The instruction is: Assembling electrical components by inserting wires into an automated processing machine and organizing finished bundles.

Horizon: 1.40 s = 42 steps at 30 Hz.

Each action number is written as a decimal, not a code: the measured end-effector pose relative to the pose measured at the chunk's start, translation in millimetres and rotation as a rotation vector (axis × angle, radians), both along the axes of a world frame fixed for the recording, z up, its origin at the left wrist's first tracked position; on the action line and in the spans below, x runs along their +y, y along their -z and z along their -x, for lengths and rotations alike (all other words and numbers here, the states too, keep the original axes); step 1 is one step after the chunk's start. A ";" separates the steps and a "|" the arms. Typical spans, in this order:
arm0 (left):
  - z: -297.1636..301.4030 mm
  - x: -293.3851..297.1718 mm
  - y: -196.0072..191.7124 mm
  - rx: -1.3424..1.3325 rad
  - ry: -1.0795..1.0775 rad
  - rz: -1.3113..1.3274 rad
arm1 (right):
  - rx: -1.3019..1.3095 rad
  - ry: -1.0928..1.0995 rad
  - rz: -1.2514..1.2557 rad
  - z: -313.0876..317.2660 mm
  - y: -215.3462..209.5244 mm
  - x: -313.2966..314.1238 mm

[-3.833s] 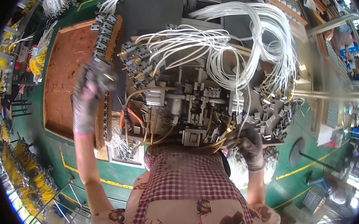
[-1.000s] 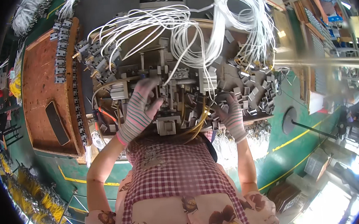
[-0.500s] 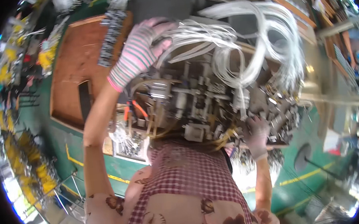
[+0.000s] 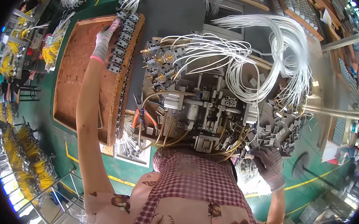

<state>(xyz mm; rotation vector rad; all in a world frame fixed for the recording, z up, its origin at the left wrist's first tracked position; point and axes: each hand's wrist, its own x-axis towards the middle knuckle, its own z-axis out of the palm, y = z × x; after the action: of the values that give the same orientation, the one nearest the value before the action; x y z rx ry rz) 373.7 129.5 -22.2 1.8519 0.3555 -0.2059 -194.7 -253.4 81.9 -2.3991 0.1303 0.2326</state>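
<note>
My left hand (image 4: 104, 41), in a striped glove with pink fingertips, reaches far left. Its fingers stretch out against the side of a row of small black-and-metal blocks (image 4: 122, 45), which lies along the rim of a wooden tray (image 4: 69, 78). My right hand (image 4: 270, 168), in a greyish glove, is at the near right, beside a heap of small metal pieces (image 4: 278, 129). Its fingers are curled, and whatever they hold is hidden. A metal bench machine (image 4: 206, 110) stands between my arms. Beyond it lie blocks with brass-coloured ends (image 4: 161, 65) on white cables (image 4: 212, 46).
Orange-handled pliers (image 4: 141, 115) stand left of the machine. A big coil of white cable (image 4: 284, 49) rests at the right. Brown tubes (image 4: 157, 95) curve around the machine. A white box of parts (image 4: 134, 151) is below the wooden tray. A round-headed stand (image 4: 302, 165) stands right.
My left hand has moved from the white cables to the row of blocks at the left. The blocks on the cable ends now lie uncovered. My right hand has shifted slightly nearer to me.
</note>
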 end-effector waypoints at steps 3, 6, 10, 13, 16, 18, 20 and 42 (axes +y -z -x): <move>-18.7 30.9 6.0 0.036 -0.162 0.018 | -0.254 -0.159 0.598 -8.6 22.4 -4.4; 12.7 17.2 -20.6 -0.199 -0.065 0.179 | -0.347 -0.243 0.675 0.5 23.5 -2.2; 93.9 20.7 -68.6 -0.368 0.290 0.528 | -0.296 -0.149 0.660 -4.0 24.6 2.1; 191.0 -11.7 -104.2 -0.313 0.467 0.435 | -0.081 0.150 0.143 -1.4 10.8 13.9; 280.8 -48.8 -108.4 -0.148 0.618 0.522 | 0.164 0.637 -0.613 0.4 15.3 11.4; 318.1 -71.4 -79.4 -0.300 0.759 0.322 | 0.119 0.468 -1.159 -12.2 27.2 8.7; 339.8 -92.1 -58.1 -0.247 0.928 0.358 | -0.132 0.209 -1.587 -30.9 40.9 26.4; 391.7 -119.1 -31.2 0.033 0.946 0.589 | -0.483 0.109 -0.522 -96.6 50.2 78.4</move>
<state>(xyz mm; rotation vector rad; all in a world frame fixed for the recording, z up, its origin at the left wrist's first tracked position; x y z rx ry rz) -17.9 10.4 9.0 1.2984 -0.5454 -0.8813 -98.1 -175.1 31.7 -1.8581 -0.0242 -0.3294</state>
